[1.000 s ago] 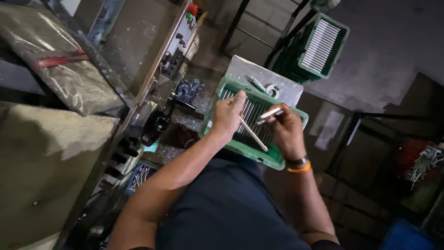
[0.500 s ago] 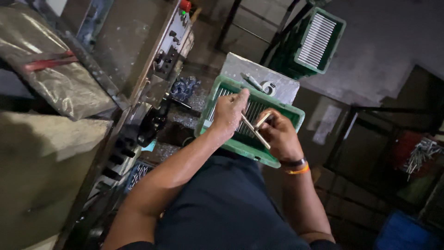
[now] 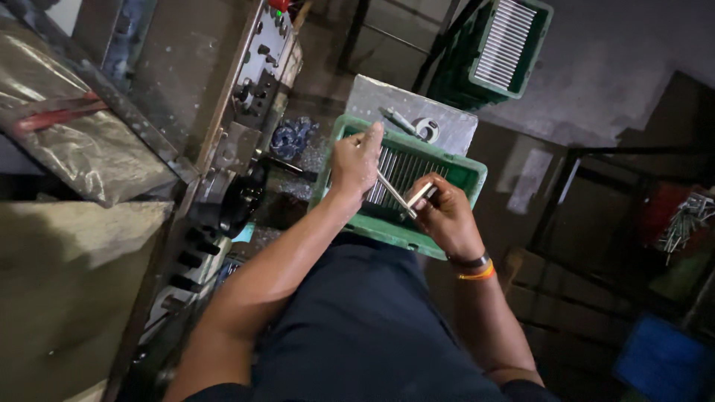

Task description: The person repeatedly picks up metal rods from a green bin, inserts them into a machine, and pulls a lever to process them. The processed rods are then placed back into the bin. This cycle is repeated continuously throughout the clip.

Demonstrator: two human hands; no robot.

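One green crate sits on the person's lap and holds one row of thin metal rods, too many and too fine to count. The left hand, over the crate's left half, is closed on one loose rod. The right hand, at the crate's near rim, pinches one short rod. A second green crate stands beyond, well apart. Open room lies right of the crate; a machine crowds its left.
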